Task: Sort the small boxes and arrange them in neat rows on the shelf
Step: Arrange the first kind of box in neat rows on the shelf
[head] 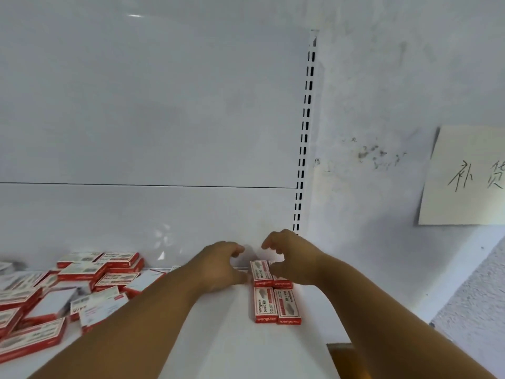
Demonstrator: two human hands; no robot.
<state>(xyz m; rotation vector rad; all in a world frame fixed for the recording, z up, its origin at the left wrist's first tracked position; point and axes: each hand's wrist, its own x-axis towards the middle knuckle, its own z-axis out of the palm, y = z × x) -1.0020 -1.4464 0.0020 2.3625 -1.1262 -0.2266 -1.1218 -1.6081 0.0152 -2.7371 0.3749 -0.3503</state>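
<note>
Small red-and-white boxes lie on a white shelf (218,337). At the right, a back-left box (261,272), a back-right box (282,283), a front-left box (264,305) and a front-right box (288,306) form a tight two-by-two block. My left hand (218,266) sits just left of the back-left box, thumb against its side, fingers loosely curved in the air. My right hand (295,258) hovers over the back-right box and hides most of it; its thumb rests on the box and its fingers arch above the rear edge. A loose pile of boxes (82,272) lies at the left.
The white back panel rises right behind the boxes. A slotted upright (304,132) marks the shelf's right end, beside a scuffed wall with a handwritten paper note (464,176). A brown surface (344,356) shows below the shelf's front right corner.
</note>
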